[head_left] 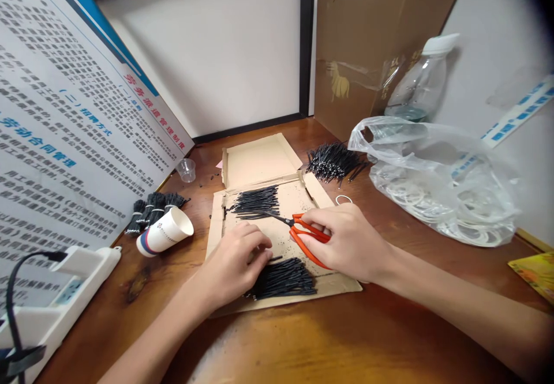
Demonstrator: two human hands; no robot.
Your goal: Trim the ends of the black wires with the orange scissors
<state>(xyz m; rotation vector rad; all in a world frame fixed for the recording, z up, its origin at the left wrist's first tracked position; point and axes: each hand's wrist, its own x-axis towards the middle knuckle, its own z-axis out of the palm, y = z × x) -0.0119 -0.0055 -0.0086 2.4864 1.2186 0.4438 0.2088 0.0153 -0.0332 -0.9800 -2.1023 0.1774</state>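
Observation:
Orange-handled scissors (309, 237) are in my right hand (352, 240), fingers through the handle loops. Their dark blades point left, with the tips by the front edge of a row of short black wires (255, 200). My left hand (238, 260) is closed, fingers curled, beside a nearer pile of black wires (285, 279). A thin black wire piece (276, 258) sticks out at its thumb and fingertips; the grip itself is partly hidden. Both groups of wires lie on an opened cardboard box (337, 283) sprinkled with small dark bits.
More black wires with silvery ends (333, 162) lie behind the box. To the left are tied black bundles (151, 210), a tipped paper cup (167, 233), a small clear cup (186, 170) and a power strip (73, 292). A plastic bag (437, 194) and bottle (418, 84) stand right.

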